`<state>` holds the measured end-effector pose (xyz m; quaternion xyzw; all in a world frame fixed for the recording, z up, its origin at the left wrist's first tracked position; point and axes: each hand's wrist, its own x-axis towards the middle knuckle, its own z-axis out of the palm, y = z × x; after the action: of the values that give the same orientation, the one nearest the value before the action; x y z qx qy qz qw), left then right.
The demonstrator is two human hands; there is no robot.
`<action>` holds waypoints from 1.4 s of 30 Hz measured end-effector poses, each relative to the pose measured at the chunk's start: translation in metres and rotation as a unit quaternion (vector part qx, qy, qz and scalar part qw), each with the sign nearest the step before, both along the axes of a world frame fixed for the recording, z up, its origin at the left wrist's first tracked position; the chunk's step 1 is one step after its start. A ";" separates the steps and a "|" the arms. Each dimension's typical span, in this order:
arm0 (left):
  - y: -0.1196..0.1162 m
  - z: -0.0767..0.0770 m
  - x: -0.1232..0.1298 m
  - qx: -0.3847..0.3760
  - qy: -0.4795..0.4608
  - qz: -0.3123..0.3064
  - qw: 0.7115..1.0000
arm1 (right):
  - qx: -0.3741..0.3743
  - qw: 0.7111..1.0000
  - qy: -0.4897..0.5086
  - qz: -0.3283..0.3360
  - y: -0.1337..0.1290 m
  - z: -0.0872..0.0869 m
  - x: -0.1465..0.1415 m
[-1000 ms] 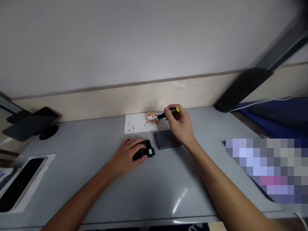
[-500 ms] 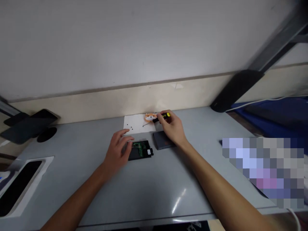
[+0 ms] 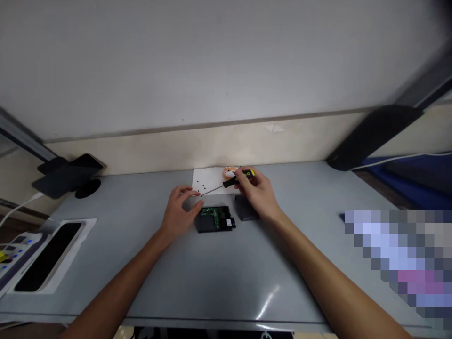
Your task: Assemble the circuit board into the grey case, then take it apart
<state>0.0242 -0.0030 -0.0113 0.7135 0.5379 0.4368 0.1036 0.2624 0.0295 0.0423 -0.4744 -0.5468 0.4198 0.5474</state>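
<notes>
My right hand (image 3: pixel 259 190) grips a screwdriver (image 3: pixel 231 181) by its black and yellow handle, the thin shaft pointing left and down. Its tip is close to the fingertips of my left hand (image 3: pixel 181 207), whose thumb and forefinger are apart. Whether a screw sits on the tip is too small to tell. Just below lies an opened black device with a green circuit board (image 3: pixel 214 219). A dark grey case (image 3: pixel 244 210) rests beside it, partly covered by my right hand. Behind them is white paper (image 3: pixel 213 176) with several small dark screws (image 3: pixel 204 186) on it.
An orange-and-white animal-face item (image 3: pixel 230 173) sits on the paper. A phone-like device on a stand (image 3: pixel 70 176) is at the left, with a black phone-like slab (image 3: pixel 49 256) and a power strip (image 3: pixel 17 254) nearer. A black post cover (image 3: pixel 370 136) stands back right.
The screwdriver tip has moved left and nearer, from over the paper to beside my left fingertips. My left hand has drawn back from above the circuit board. The view has shifted slightly.
</notes>
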 end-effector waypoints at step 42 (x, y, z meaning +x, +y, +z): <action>-0.012 0.009 0.001 0.035 0.109 -0.086 0.990 | 0.085 0.995 -0.021 0.036 -0.018 -0.003 -0.023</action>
<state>0.0256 -0.0147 -0.0018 0.8038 0.4672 0.3641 0.0565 0.2393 0.0116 0.0393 -0.4145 -0.6089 0.3811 0.5588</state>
